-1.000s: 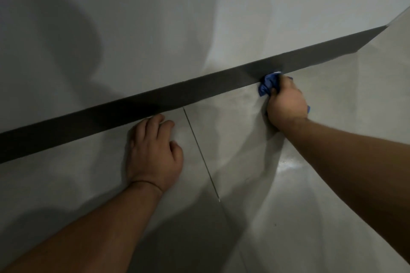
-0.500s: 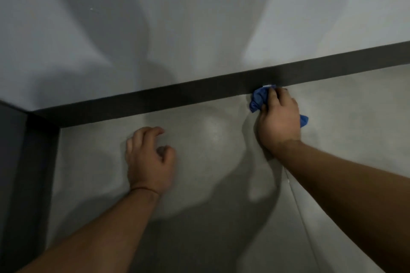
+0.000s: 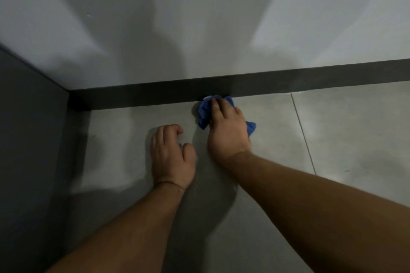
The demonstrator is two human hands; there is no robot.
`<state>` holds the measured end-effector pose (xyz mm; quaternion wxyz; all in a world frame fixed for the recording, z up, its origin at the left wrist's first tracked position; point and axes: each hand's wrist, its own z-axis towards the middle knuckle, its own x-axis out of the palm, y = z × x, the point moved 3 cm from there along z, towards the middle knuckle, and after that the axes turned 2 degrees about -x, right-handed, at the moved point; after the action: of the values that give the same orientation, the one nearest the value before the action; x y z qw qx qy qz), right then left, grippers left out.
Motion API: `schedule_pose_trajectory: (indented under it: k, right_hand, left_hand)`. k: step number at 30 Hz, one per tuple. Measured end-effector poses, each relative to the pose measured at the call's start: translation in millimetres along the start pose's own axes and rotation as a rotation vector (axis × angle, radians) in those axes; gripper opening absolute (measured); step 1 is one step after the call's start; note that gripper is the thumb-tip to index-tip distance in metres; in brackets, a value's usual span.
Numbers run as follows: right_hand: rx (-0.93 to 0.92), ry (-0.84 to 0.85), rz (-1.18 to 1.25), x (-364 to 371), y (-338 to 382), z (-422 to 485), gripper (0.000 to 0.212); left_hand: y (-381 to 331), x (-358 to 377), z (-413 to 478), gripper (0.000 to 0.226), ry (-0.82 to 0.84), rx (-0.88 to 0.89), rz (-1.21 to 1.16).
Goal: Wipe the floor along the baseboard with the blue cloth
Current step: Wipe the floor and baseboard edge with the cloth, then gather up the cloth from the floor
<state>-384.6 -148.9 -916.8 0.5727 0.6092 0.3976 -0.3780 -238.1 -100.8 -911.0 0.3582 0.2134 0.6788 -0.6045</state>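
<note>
A: Right hand?
B: Right hand (image 3: 228,131) grasps the bunched blue cloth (image 3: 204,113), fingers bent over it, pressing it onto the floor (image 3: 343,128).
A: Cloth position?
B: Its far edge touches the dark baseboard (image 3: 155,93), right of the corner. Cloth pokes out on both sides of the hand.
A: Left hand?
B: Left hand (image 3: 172,155) rests on the floor just beside the right, fingers loosely bent, holding nothing. Thin band (image 3: 169,183) on the wrist.
A: Rest?
B: Grey wall (image 3: 199,29) above, dark panel (image 3: 28,139) at left, grout line (image 3: 302,131) right of the cloth.
</note>
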Motion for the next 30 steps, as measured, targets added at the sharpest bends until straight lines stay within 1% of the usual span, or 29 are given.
schedule_pose_trajectory:
  k: [2, 4, 7, 10, 12, 13, 14, 16, 17, 19, 21, 23, 25, 26, 28, 29, 30]
  right_hand:
    - [-0.124, 0.068, -0.032, 6.1, 4.3, -1.8, 0.061]
    - [-0.255, 0.163, -0.063, 4.5, 1.1, -3.2, 0.064]
    - [-0.359, 0.309, -0.069, -8.9, -3.4, -9.6, 0.066]
    - [-0.435, 0.473, -0.049, -24.1, -6.6, -28.3, 0.066]
    - [-0.473, 0.545, -0.048, -33.9, -12.8, -43.2, 0.064]
    - [-0.451, 0.538, -0.007, -39.9, -17.8, -49.7, 0.063]
    - [-0.389, 0.486, 0.067, -47.3, -24.6, -54.7, 0.060]
    - [-0.181, 0.304, 0.185, -60.4, -44.2, -63.2, 0.054]
    - [-0.078, 0.230, 0.170, -64.5, -55.0, -66.9, 0.052]
    - [0.069, 0.191, 0.061, -66.1, -71.5, -71.3, 0.048]
    - [0.148, 0.236, 0.035, -63.8, -77.7, -72.1, 0.038]
    - [0.194, 0.266, 0.089, -65.0, -77.0, -71.6, 0.028]
    - [0.257, 0.263, 0.182, -69.2, -77.0, -72.0, 0.018]
    - [0.299, 0.255, 0.259, -72.6, -78.5, -73.4, 0.015]
    - [0.376, 0.234, 0.458, -82.6, -82.2, -79.6, 0.014]
    - [0.397, 0.230, 0.557, -88.3, -84.3, -83.6, 0.015]
    - [0.399, 0.232, 0.646, -94.5, -86.4, -87.7, 0.018]
  left_hand:
    - [2.4, -0.9, 1.1, 0.035, 0.017, -0.022, -0.053]
    - [5.2, -1.8, 4.9, 0.027, 0.069, -0.073, -0.140]
    - [6.6, -3.2, 17.4, 0.019, 0.188, -0.192, -0.196]
    - [2.8, -6.1, 30.7, 0.024, 0.291, -0.322, -0.261]
    - [-5.0, -6.4, 29.4, 0.034, 0.356, -0.309, -0.176]
    - [-10.7, -6.0, 24.8, 0.037, 0.379, -0.269, -0.095]
    - [-17.1, -5.3, 19.0, 0.040, 0.387, -0.217, -0.021]
    - [-29.6, -3.2, 6.5, 0.048, 0.398, -0.135, 0.056]
    - [-35.2, -1.7, 1.8, 0.052, 0.412, -0.116, 0.073]
    - [-43.7, 1.6, -3.8, 0.057, 0.448, -0.142, 0.101]
    - [-51.7, 2.1, -7.8, 0.058, 0.495, -0.250, 0.086]
    - [-59.8, -0.6, -10.9, 0.047, 0.574, -0.351, 0.052]
    - [-67.2, -6.5, -14.3, 0.034, 0.668, -0.391, 0.026]
    - [-70.2, -10.1, -16.6, 0.027, 0.684, -0.394, -0.009]
    - [-74.4, -18.4, -20.8, 0.013, 0.658, -0.379, -0.110]
    - [-75.0, -21.8, -23.4, 0.009, 0.650, -0.378, -0.167]
    - [-75.0, -24.6, -25.9, 0.011, 0.655, -0.389, -0.231]
